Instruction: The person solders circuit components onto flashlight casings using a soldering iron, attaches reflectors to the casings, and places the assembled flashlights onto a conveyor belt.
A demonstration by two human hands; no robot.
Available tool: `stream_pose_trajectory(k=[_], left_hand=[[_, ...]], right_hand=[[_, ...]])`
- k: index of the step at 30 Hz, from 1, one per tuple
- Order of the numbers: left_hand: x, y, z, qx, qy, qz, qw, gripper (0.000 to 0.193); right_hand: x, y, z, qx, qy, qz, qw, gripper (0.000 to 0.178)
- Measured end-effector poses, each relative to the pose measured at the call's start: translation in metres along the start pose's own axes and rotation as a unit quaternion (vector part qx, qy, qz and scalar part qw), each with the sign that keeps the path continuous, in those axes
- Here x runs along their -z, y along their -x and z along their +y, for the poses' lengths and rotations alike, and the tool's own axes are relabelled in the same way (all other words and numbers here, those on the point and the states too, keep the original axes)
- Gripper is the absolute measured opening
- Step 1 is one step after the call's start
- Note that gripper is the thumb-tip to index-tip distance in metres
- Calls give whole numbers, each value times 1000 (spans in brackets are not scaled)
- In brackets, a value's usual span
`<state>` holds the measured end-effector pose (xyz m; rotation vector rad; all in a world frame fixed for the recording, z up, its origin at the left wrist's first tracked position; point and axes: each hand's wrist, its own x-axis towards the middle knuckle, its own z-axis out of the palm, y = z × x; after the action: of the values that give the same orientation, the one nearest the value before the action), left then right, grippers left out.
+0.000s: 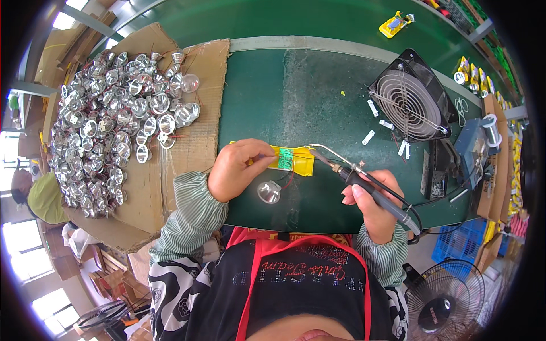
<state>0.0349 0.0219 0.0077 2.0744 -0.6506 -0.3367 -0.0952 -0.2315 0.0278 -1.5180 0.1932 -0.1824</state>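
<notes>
My left hand is closed on the left end of a yellow plastic housing lying on the green bench. A small green circuit board sits in the housing, with thin red wires running from it. Just below, a silver lamp reflector rests on the bench, joined by wires. My right hand grips a soldering iron with a dark handle. A thin metal tube on the iron bends toward its tip, and the tip is at the housing's right end, by the wires.
On the left, a cardboard sheet bears a heap of silver reflectors. A black square fan stands at the back right, near several small white parts. Further right is a solder spool. Another yellow housing lies beyond the rail.
</notes>
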Motion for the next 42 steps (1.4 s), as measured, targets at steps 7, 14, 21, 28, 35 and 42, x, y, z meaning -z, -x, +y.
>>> stream_pose_trajectory(k=[7,14,21,28,35,42], left_hand=[[-12,-8,0,-12,-59,11,998,9],[-14,-4,5,-75,-129,21,989,9],[-12,-5,5,-90,-160,-4,983,10],[-9,-7,5,-88,-162,-22,983,9],[-9,-8,4,-105,-167,-15,980,6],[-8,-8,4,-100,-160,-21,982,6]], right_hand=[[-6,0,4,-46,-4,-15,999,19],[-6,-3,4,-93,-12,-32,995,16],[-13,-9,15,-92,-25,-60,994,15],[-15,-12,17,-87,-31,-72,993,14],[-17,-14,14,-100,-12,-82,992,13],[-15,-16,14,-69,7,-98,993,13]])
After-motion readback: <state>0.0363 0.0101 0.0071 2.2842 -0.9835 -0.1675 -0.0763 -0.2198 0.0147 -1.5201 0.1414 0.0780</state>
